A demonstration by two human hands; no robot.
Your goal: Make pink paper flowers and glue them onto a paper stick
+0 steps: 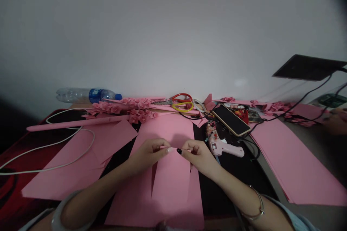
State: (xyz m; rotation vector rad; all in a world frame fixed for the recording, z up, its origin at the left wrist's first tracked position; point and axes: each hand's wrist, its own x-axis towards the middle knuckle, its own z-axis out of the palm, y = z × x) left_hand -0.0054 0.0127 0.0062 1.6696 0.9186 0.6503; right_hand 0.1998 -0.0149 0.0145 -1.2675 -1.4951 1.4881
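Note:
A narrow pink paper sheet (172, 177) hangs from my fingers over a larger pink sheet (130, 209) lying on the table. At its top left edge, my left hand (151, 153) pinches the paper between thumb and fingers. My right hand (196, 155) grips the same edge a little to the right, its dark-nailed thumb on top. Between the two thumbs there is only a small gap. The paper's top edge looks slightly rolled or folded there.
A pink glue gun (226, 148) and a phone (231, 120) lie right of my hands. Behind are scissors (183, 103), paper flowers (141, 115) and a plastic bottle (81, 95). Pink sheets (300, 166) are stacked right. A white cable (51, 169) loops left. Another person's hand (336, 121) shows far right.

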